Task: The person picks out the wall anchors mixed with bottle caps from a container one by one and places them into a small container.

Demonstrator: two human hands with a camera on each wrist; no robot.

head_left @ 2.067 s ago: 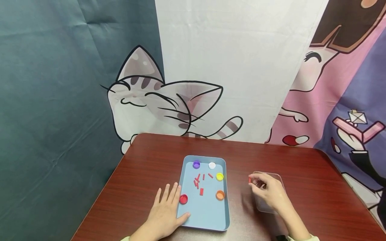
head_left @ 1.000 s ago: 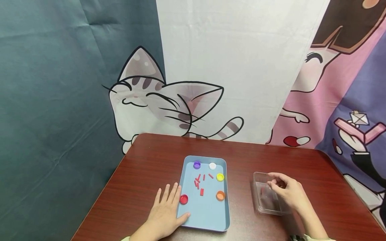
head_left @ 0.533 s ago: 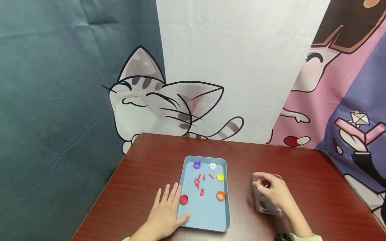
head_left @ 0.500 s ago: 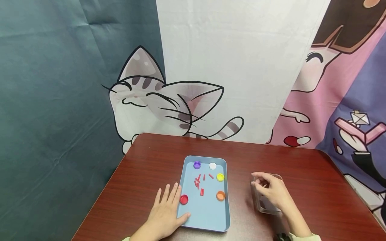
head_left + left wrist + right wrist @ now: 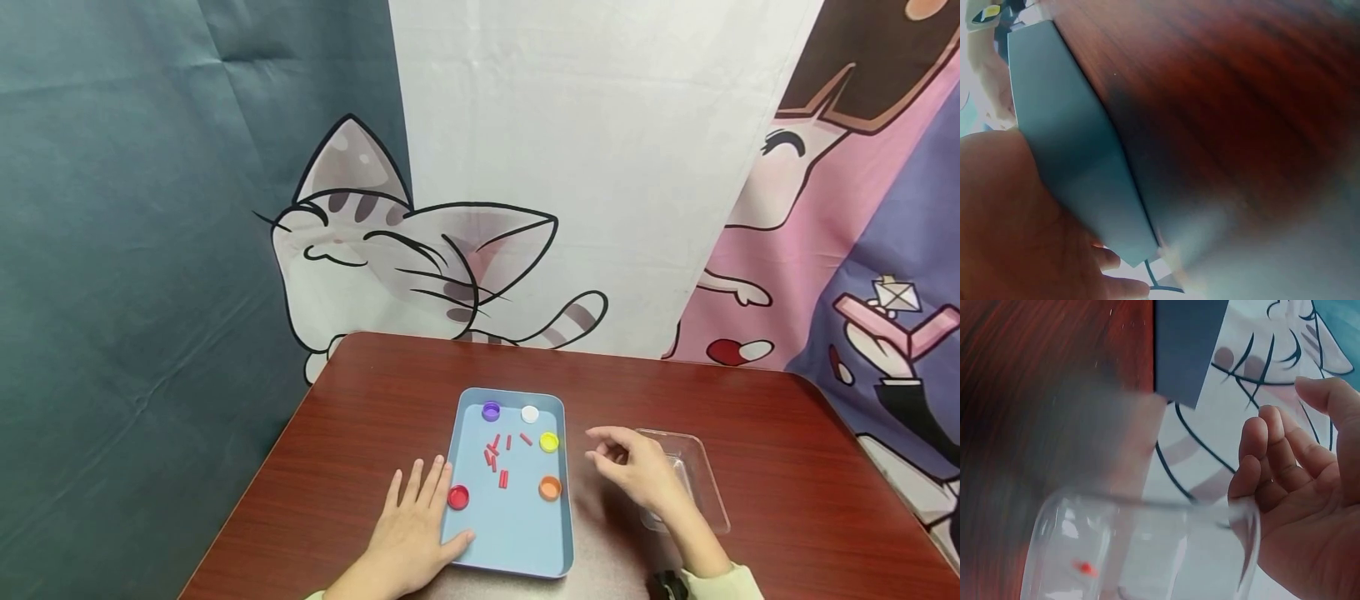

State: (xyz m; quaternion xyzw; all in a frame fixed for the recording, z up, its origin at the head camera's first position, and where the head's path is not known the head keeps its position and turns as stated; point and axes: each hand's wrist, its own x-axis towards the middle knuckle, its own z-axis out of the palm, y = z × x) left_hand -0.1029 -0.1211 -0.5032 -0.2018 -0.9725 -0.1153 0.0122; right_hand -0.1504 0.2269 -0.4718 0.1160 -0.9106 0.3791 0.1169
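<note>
My left hand lies with straight fingers along the left side of a light-blue tray, its thumb over the near left rim. Short red sticks, several of them, lie in the tray. Around them are small round caps: purple, white, yellow, orange and red. My right hand hovers between the tray and a clear plastic box, fingers loosely bent. The right wrist view shows nothing between its thumb and fingers. A blurred red piece shows through the box there.
Tray and box stand on a reddish-brown wooden table. Behind it hangs a cloth backdrop printed with cartoon figures. The box is to the right of the tray, partly behind my right forearm.
My right hand carried a red stick to the box and let it go there, then moved left towards the tray with nothing in it. My left hand has stayed at the tray.
</note>
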